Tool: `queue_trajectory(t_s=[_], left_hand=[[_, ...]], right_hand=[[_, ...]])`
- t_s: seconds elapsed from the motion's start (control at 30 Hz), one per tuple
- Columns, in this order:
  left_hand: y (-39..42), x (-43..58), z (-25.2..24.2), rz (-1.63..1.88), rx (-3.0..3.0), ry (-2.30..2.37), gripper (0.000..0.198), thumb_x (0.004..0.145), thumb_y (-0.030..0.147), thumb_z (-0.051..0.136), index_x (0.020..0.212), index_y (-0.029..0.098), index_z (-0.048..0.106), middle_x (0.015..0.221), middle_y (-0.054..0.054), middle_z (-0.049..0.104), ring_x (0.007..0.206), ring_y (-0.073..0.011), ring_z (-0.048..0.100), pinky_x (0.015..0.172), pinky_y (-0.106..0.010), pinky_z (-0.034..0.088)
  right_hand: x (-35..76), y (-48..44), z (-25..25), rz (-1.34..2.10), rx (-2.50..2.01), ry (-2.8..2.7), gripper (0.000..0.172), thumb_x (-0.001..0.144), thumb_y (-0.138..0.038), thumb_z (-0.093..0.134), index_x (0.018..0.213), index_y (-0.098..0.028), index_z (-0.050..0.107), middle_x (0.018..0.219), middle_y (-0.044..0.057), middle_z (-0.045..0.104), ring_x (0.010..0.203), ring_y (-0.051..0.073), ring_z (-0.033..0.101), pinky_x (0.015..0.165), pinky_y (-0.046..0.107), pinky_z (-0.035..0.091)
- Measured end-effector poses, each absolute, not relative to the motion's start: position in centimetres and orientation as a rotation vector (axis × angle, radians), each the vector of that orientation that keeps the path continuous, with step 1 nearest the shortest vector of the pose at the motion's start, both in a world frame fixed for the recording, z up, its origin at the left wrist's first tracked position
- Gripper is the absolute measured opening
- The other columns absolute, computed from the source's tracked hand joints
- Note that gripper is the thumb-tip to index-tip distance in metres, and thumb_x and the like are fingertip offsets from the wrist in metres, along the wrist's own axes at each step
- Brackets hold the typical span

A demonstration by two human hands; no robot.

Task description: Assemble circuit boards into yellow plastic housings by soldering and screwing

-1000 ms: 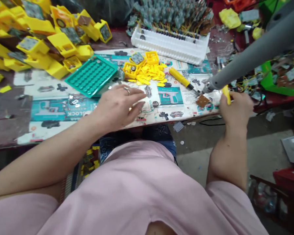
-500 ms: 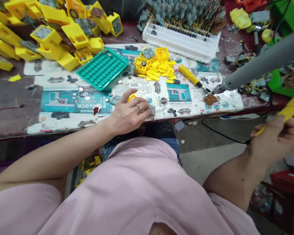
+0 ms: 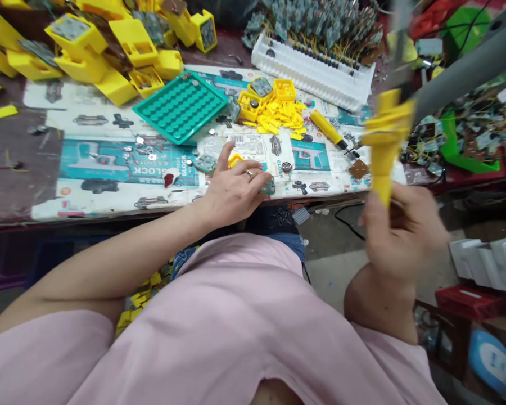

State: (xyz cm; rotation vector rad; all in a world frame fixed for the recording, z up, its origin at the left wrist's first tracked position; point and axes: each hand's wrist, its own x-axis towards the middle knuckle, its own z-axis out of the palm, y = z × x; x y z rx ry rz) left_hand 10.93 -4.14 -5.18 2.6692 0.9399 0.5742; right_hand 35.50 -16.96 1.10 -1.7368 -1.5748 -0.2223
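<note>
My left hand [image 3: 238, 188], a ring on one finger, curls over a small yellow plastic housing [image 3: 235, 160] at the table's front edge. It covers most of the housing; a greenish circuit board [image 3: 270, 185] peeks out under the fingertips. Raised at the right, my right hand [image 3: 405, 230] grips a yellow-handled soldering iron [image 3: 382, 169], which points upward with its metal shaft blurred by motion. Left of my left hand lies another small circuit board [image 3: 205, 162]. A round metal part [image 3: 287, 167] is to its right.
Behind are a green tray [image 3: 181, 109], loose yellow pieces [image 3: 280, 115], a white ribbed rack [image 3: 312, 73] of wired boards and stacked yellow housings [image 3: 88, 67]. A yellow-handled tool [image 3: 326, 126] lies near a brown board [image 3: 358, 169]. A thick grey tube [image 3: 459, 67] slants in from the right.
My right hand has swung left and inward, lifting the soldering iron upright in front of the grey tube. My left hand stays over the housing. The view has shifted slightly.
</note>
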Motion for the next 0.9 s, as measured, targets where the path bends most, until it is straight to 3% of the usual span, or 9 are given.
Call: queue_trajectory(t_s=[0.1, 0.2, 0.3, 0.4, 0.53, 0.67, 0.73, 0.8, 0.9], left_hand=[[-4.1, 9.7, -5.3, 0.535, 2.726, 1.015, 0.023, 0.093, 0.033, 0.049, 0.105, 0.029, 0.070, 0.100, -0.003, 0.074, 0.120, -0.0275, 0.060, 0.122, -0.070, 0.010], [-3.8, 8.1, -4.7, 0.592, 2.728, 1.070, 0.025, 0.093, 0.042, 0.053, 0.106, 0.028, 0.069, 0.118, -0.005, 0.071, 0.133, -0.0326, 0.051, 0.120, -0.073, 0.007], [-3.4, 8.3, -3.0, 0.743, 2.482, 1.049, 0.042, 0.090, 0.048, 0.058, 0.123, 0.022, 0.063, 0.136, -0.010, 0.063, 0.136, -0.0338, 0.050, 0.118, -0.064, 0.028], [-3.2, 11.0, -0.8, 0.734, 2.061, 0.926, 0.046, 0.096, 0.047, 0.048, 0.135, 0.022, 0.056, 0.125, -0.007, 0.070, 0.123, -0.0268, 0.062, 0.101, -0.046, 0.052], [-2.4, 15.5, 1.9, 0.800, 1.631, 0.896, 0.037, 0.104, 0.042, 0.036, 0.126, 0.024, 0.060, 0.114, 0.000, 0.074, 0.116, -0.0248, 0.068, 0.088, -0.040, 0.059], [-0.8, 18.2, 4.1, 0.849, 1.218, 0.780, 0.039, 0.108, 0.029, 0.024, 0.122, 0.013, 0.057, 0.121, -0.004, 0.073, 0.120, -0.0165, 0.066, 0.099, -0.032, 0.055], [-0.2, 18.9, 4.9, 0.824, 1.086, 0.720, 0.042, 0.109, 0.029, 0.020, 0.124, 0.011, 0.055, 0.122, -0.001, 0.073, 0.123, -0.0115, 0.064, 0.103, -0.027, 0.052], [-0.1, 19.5, 5.3, 0.802, 1.008, 0.707, 0.044, 0.109, 0.033, 0.019, 0.127, 0.011, 0.053, 0.122, -0.001, 0.073, 0.124, -0.0093, 0.063, 0.105, -0.027, 0.050], [-1.2, 20.2, 4.6, 0.753, 0.929, 0.738, 0.042, 0.109, 0.034, 0.027, 0.128, 0.010, 0.055, 0.132, -0.005, 0.067, 0.127, -0.0104, 0.061, 0.112, -0.032, 0.046]], right_hand=[[34.3, -14.3, -0.1, -0.138, -1.667, -1.670, 0.017, 0.091, -0.033, 0.062, 0.105, -0.026, 0.070, 0.084, 0.002, 0.068, 0.066, 0.014, 0.059, 0.062, 0.031, 0.050], [33.8, -13.1, -0.9, -0.129, -1.657, -1.736, 0.019, 0.092, -0.032, 0.061, 0.106, -0.023, 0.070, 0.087, 0.003, 0.069, 0.070, 0.014, 0.063, 0.067, 0.032, 0.054], [32.8, -12.5, -0.7, -0.161, -1.596, -1.791, 0.020, 0.093, -0.031, 0.059, 0.108, -0.024, 0.070, 0.092, 0.005, 0.071, 0.084, 0.018, 0.069, 0.077, 0.036, 0.058], [31.3, -11.5, 0.3, -0.186, -1.606, -1.808, 0.023, 0.095, -0.034, 0.057, 0.114, -0.027, 0.068, 0.097, 0.006, 0.071, 0.092, 0.021, 0.070, 0.085, 0.039, 0.059], [30.0, -10.2, 2.1, -0.234, -1.652, -1.846, 0.028, 0.097, -0.038, 0.053, 0.123, -0.034, 0.063, 0.110, 0.005, 0.069, 0.105, 0.024, 0.068, 0.096, 0.045, 0.057], [29.7, -11.8, 2.3, -0.447, -1.476, -1.859, 0.035, 0.093, -0.033, 0.062, 0.128, -0.034, 0.060, 0.122, 0.007, 0.066, 0.119, 0.023, 0.062, 0.106, 0.045, 0.051], [29.5, -13.2, 1.0, -0.199, -1.400, -1.815, 0.029, 0.088, -0.035, 0.068, 0.117, -0.039, 0.065, 0.107, 0.003, 0.070, 0.102, 0.022, 0.067, 0.098, 0.042, 0.055], [29.3, -13.8, -1.0, 0.269, -1.347, -1.683, 0.017, 0.082, -0.046, 0.071, 0.098, -0.040, 0.068, 0.084, 0.001, 0.069, 0.076, 0.020, 0.067, 0.078, 0.041, 0.059], [29.1, -12.2, -4.1, 0.509, -1.289, -1.424, 0.029, 0.088, -0.049, 0.060, 0.116, -0.047, 0.056, 0.085, -0.001, 0.065, 0.058, 0.016, 0.059, 0.050, 0.034, 0.052]])
